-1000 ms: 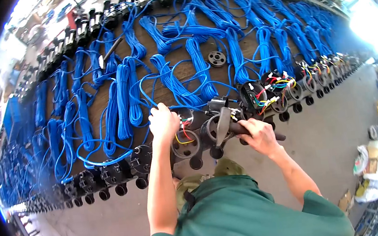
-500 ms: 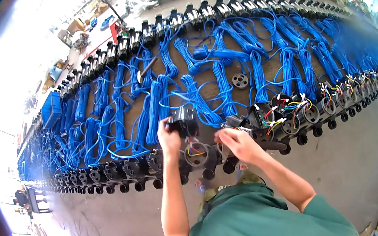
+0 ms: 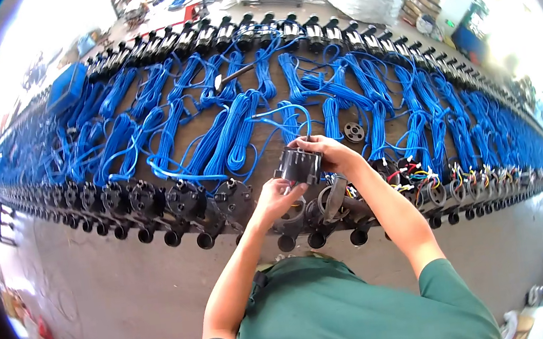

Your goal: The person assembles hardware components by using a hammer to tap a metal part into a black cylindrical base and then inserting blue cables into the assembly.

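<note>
A black cylindrical housing (image 3: 299, 166) is held in both hands above the near edge of the table. The fingers of my left hand (image 3: 276, 200) are closed on its lower side. My right hand (image 3: 327, 154) grips its upper end, where a blue cable (image 3: 306, 118) comes off and loops back to the coils. Just below my hands sit open black bodies with round grey rims (image 3: 333, 204), part of the near row. Toward the left of that row, similar bodies carry black covers (image 3: 186, 200).
Coiled blue cables (image 3: 232, 134) cover the long table (image 3: 264, 118). Black units (image 3: 203, 38) line its far edge. Open bodies with coloured wires (image 3: 431, 193) stand at right. A grey disc (image 3: 353, 132), a dark-handled tool (image 3: 235, 74) and a blue bin (image 3: 66, 87) lie among the coils.
The black housing has moved right and tilted, from my left hand alone into both hands. My right hand has left the near row and come up onto it. The view has shifted.
</note>
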Motion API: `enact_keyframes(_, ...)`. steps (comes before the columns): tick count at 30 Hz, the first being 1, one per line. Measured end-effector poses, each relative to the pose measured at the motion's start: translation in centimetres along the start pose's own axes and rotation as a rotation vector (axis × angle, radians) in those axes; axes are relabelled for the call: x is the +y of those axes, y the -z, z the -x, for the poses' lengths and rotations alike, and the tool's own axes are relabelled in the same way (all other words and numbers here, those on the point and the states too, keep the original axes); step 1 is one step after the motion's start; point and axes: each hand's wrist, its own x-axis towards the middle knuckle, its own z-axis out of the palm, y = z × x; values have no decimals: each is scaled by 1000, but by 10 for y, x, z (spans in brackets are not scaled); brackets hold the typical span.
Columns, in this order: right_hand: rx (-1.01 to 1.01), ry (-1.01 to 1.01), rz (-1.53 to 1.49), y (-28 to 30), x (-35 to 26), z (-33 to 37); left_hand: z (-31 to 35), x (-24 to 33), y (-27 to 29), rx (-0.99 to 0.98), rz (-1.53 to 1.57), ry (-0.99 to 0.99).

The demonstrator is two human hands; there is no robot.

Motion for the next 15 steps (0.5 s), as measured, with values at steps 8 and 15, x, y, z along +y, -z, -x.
enact_keyframes(8,98,-87,79,-14,23,1,29,-27,-25,418,-620,-339)
enact_keyframes(15,528,276,425,-21,76,-6,44,-28,-23,402,-623,-241)
